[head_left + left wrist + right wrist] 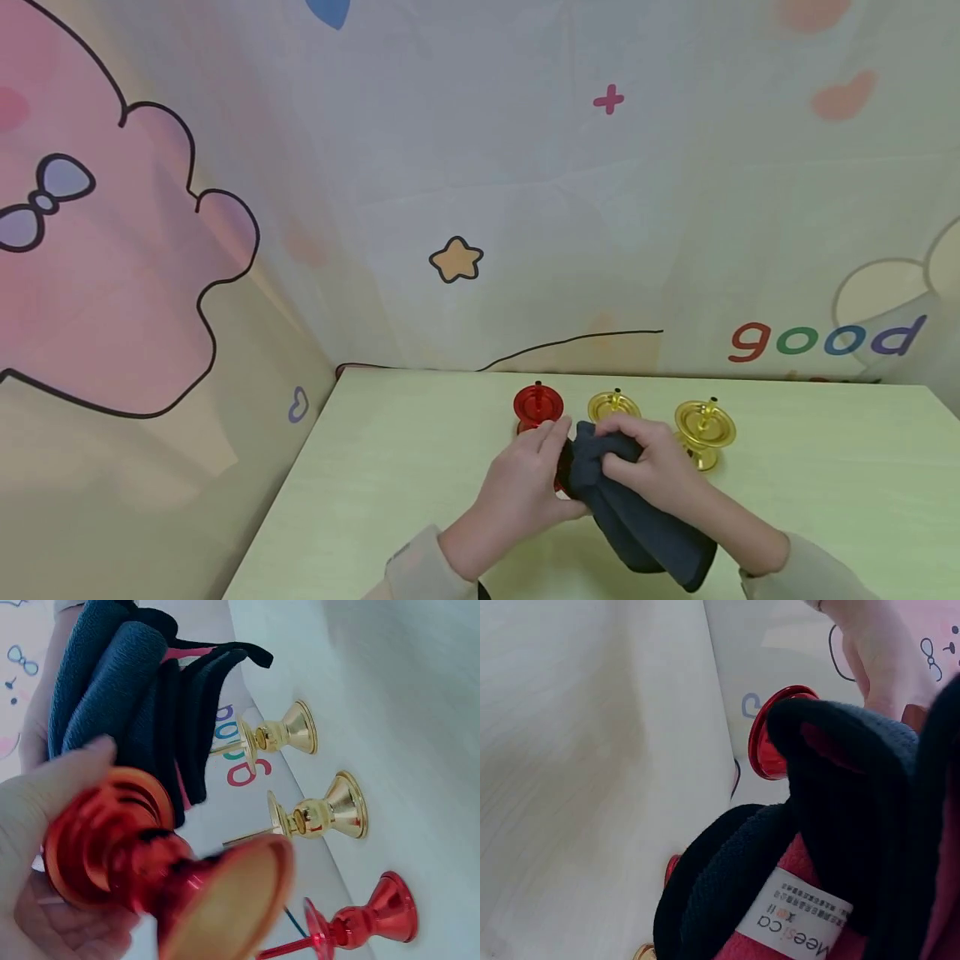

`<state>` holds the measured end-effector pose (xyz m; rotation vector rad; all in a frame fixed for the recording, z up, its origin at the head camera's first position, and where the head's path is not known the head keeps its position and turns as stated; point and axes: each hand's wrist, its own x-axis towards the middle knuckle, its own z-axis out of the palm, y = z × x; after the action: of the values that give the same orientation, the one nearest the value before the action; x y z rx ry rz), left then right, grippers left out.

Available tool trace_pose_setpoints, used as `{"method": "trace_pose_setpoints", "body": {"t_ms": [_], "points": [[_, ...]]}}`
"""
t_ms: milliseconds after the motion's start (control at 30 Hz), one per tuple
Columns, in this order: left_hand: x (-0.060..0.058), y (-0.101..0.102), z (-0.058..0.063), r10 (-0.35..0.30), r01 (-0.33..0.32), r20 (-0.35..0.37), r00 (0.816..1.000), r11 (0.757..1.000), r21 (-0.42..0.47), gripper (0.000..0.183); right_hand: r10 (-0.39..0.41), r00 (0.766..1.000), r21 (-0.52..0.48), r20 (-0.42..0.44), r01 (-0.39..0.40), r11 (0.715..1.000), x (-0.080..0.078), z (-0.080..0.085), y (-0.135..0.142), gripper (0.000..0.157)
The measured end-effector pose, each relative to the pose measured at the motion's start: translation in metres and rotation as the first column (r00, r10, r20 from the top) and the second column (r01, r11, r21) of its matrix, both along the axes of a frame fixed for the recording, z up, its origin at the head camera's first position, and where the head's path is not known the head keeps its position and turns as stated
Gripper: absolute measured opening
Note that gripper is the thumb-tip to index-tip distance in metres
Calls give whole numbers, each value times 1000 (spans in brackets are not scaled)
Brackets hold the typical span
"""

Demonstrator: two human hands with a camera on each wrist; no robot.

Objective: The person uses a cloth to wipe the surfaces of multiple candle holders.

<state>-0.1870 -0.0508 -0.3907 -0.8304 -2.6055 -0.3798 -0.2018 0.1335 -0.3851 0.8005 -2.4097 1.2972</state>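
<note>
A shiny red candle holder is gripped in my left hand, lifted off the table, its flared end towards the left wrist camera. My right hand pinches a folded dark blue cloth and holds it against the candle holder's other end. The cloth has a reddish-pink underside and a white label, and its loose end hangs below my right hand. In the head view, hands and cloth mostly hide the held candle holder.
Behind my hands stand another red candle holder and two gold ones, a middle gold holder and a right gold holder. The pale table ends at a printed backdrop.
</note>
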Motion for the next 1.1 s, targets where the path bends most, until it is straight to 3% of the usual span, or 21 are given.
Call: {"method": "trace_pose_setpoints", "body": {"t_ms": [167, 367, 467, 567, 700, 800, 867, 967, 1033, 1100], "points": [[-3, -8, 3, -48, 35, 140, 989, 995, 96, 95, 30, 999, -95, -31, -33, 995, 4, 1, 6, 28], [-5, -10, 6, -109, 77, 212, 971, 986, 150, 87, 108, 994, -172, -30, -112, 979, 5, 1, 12, 31], [-4, -11, 6, -105, 81, 183, 977, 988, 133, 85, 166, 986, -160, 1, -164, 973, 4, 2, 17, 31], [-3, -11, 7, -92, 82, 112, 990, 992, 92, 86, 214, 972, -109, 98, -203, 973, 3, 8, 25, 28], [-1, -13, 11, -69, 69, 11, 998, 997, 21, 87, 195, 970, -20, 142, -194, 981, 2, 23, 38, 27], [0, -12, 13, -38, 37, -11, 999, 998, -52, 87, 169, 986, 30, -1, -169, 985, 1, 34, 43, 32], [1, -11, 15, -29, 27, -14, 1000, 995, -94, 88, 175, 978, 75, -117, -167, 983, 1, 40, 41, 35], [1, -7, 16, -40, 36, -31, 999, 992, -117, 88, 229, 929, 204, -291, -173, 964, 1, 45, 33, 27], [1, -5, 17, -58, 52, -60, 997, 993, -105, 88, 260, 886, 304, -383, -145, 942, 1, 45, 26, 14], [0, -3, 16, -70, 63, -90, 993, 995, -73, 86, 284, 847, 381, -449, -106, 918, 2, 44, 20, 12]]}}
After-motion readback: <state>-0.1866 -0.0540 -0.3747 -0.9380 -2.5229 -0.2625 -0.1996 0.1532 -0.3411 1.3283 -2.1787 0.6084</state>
